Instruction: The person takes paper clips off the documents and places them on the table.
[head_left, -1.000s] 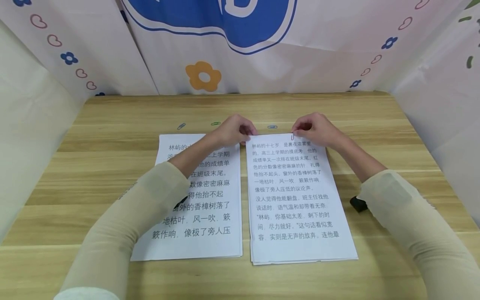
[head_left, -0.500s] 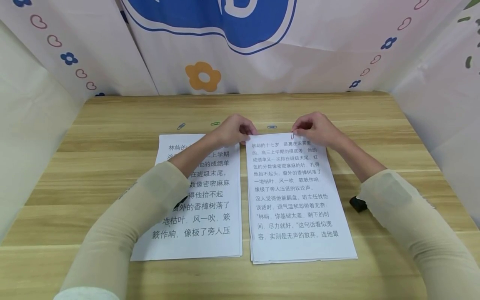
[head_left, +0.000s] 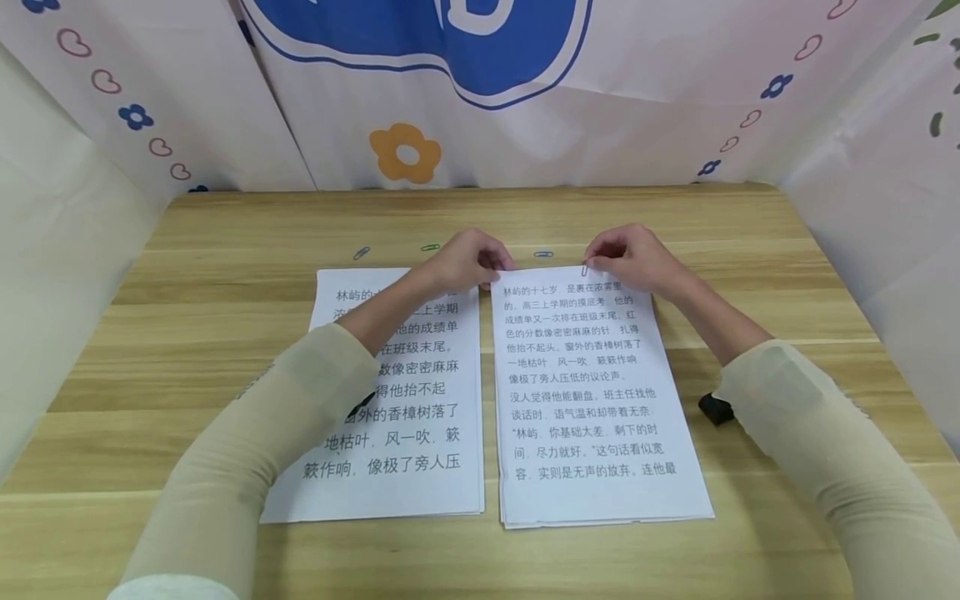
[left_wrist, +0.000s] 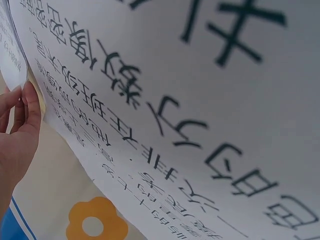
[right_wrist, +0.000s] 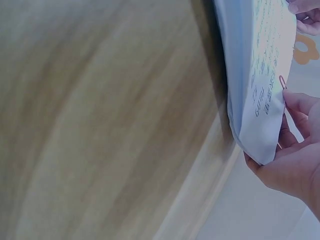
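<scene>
A stack of printed paper [head_left: 592, 504] lies on the right, its far edge raised in both hands. My left hand [head_left: 471, 262] pinches the far left corner of this stack between thumb and fingers. At the far edge, right of the middle, my right hand [head_left: 637, 260] pinches a red paper clip [right_wrist: 282, 82], which straddles the sheets there. In the right wrist view, the thumb presses the clip's end while the other fingers lie behind the paper. Another printed paper stack [head_left: 405, 500] lies flat to the left, partly covered by the left forearm.
Beyond the stacks lie a blue paper clip [head_left: 543, 254], a green paper clip [head_left: 431, 247] and another bluish clip [head_left: 362, 252]. A black object [head_left: 716, 409] shows beside the right sleeve. A printed cloth [head_left: 637, 125] hangs behind the wooden table [head_left: 247, 221].
</scene>
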